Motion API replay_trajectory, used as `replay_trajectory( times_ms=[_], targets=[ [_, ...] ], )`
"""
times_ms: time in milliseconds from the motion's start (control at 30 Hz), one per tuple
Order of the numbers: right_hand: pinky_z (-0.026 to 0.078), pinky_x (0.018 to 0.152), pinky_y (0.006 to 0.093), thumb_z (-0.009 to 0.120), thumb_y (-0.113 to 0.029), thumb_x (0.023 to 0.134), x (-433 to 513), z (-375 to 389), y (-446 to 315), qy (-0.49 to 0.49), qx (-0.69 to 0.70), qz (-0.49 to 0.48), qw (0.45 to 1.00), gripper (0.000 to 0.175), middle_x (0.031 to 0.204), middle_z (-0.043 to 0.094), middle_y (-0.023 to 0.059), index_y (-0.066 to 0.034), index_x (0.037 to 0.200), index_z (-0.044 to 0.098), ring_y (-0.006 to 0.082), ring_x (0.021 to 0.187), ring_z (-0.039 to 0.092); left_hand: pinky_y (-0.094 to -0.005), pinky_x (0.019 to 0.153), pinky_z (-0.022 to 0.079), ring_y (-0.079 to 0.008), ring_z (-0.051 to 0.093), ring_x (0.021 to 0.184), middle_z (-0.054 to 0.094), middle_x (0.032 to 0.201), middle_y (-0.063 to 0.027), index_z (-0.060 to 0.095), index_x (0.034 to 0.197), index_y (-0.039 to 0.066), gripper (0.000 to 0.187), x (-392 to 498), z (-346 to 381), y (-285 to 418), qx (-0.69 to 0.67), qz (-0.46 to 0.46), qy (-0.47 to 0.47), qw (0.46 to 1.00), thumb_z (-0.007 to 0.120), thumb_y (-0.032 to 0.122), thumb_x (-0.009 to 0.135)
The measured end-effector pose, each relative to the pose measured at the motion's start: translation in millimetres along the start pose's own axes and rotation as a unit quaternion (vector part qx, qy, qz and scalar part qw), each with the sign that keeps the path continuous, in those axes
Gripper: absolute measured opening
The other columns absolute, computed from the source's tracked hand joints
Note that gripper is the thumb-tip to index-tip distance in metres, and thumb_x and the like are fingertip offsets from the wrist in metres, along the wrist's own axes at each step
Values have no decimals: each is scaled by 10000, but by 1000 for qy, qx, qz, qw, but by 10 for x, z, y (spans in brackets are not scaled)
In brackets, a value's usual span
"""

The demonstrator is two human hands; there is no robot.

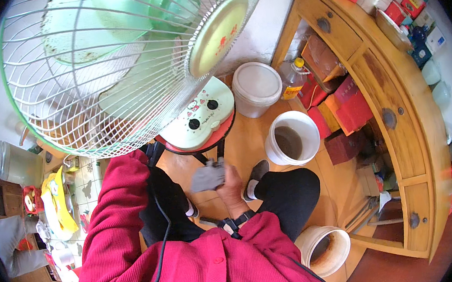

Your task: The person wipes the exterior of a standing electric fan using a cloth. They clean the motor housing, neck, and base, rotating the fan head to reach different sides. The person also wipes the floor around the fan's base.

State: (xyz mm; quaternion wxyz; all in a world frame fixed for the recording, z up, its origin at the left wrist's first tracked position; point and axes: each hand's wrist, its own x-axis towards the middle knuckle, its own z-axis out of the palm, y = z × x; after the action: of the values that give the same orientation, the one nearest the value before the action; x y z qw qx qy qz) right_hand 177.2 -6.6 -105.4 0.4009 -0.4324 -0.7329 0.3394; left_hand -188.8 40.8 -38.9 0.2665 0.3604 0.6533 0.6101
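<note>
My right hand (230, 183) holds a bunched grey cloth (207, 178) low between my knees, above the tiled floor. A dark watch-like band sits on that wrist. My left arm reaches up to the fan, and its hand is hidden behind the fan's wire guard (88, 148). The electric fan has pale green blades (89, 36) and a yellowish centre cap (220, 35). Its pale green base (204, 122), with two black knobs, rests on a round red stool (225, 131) with black legs.
A bucket of murky water (289, 141) stands right of the stool, beside a lidded white bucket (257, 87). A stained bucket (326, 249) stands near my right side. A yellow-capped plastic jug (291, 77) and red boxes (353, 108) sit by a wooden drawer cabinet (381, 105).
</note>
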Motion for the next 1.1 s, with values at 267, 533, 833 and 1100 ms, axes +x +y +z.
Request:
replay_trajectory(
  times_ms=[267, 533, 833, 1100],
  targets=[
    [494, 865, 328, 566, -362, 957, 407, 13, 371, 29, 374, 207, 904, 458, 1132, 657, 117, -22, 1263, 576, 205, 1031, 628, -322, 983, 440, -199, 524, 1145, 576, 1290, -80, 545, 1325, 15, 385, -299, 93, -149, -63, -25, 15, 998, 582, 207, 994],
    [542, 637, 376, 513, -315, 955, 664, 389, 1198, -330, 14, 154, 931, 368, 863, 706, 143, 0, 1074, 664, 261, 746, 697, -317, 991, 437, -196, 519, 1154, 572, 1301, -75, 546, 1329, 17, 365, -477, 226, -629, -108, -63, 0, 992, 562, 201, 1014],
    [524, 702, 375, 546, -273, 934, 434, 581, 1478, -275, 173, 338, 883, 361, 892, 723, 172, 53, 1007, 683, 275, 786, 695, -344, 1035, 419, -222, 495, 1263, 498, 1434, -86, 402, 1475, 30, 485, -377, -25, -969, 140, 88, -64, 984, 469, 69, 996],
    [553, 752, 310, 556, -314, 978, 592, 677, 818, -153, 573, 330, 735, 348, 1023, 715, 69, -21, 1118, 683, 194, 844, 691, -348, 949, 490, -198, 576, 1141, 587, 1308, -72, 492, 1393, 75, 429, -19, 106, -548, -39, 123, -101, 986, 566, 210, 992]
  ],
)
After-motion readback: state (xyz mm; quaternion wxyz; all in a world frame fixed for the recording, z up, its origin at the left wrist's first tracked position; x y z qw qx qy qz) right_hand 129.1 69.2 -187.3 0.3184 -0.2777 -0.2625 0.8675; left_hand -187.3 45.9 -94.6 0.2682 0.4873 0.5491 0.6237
